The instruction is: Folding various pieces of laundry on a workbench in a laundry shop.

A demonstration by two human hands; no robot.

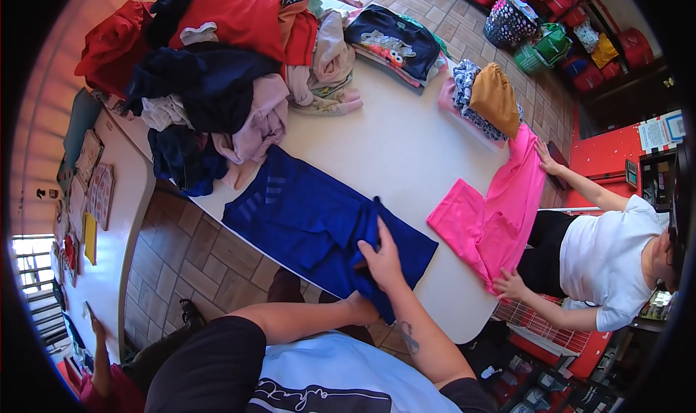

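Dark blue trousers (pixel 310 212) with light stripes at one end lie spread along the near edge of the white table. My right hand (pixel 383 258) grips a raised fold of the cloth near their right end, thumb and fingers around it. Lower down, at the table's edge, my left hand (pixel 361 308) is on the same garment; its fingers are partly hidden by the fabric. Further right, a co-worker in a white top has both hands on a bright pink garment (pixel 489 217) spread over the table's end.
A heap of mixed clothes (pixel 206 81) covers the table's far left. Folded stacks stand at the back, one topped by a navy shirt (pixel 394 43), another by a mustard garment (pixel 495 100). Another white table (pixel 122 179) stands left, with a person nearby. A red wire basket (pixel 549 326) is right.
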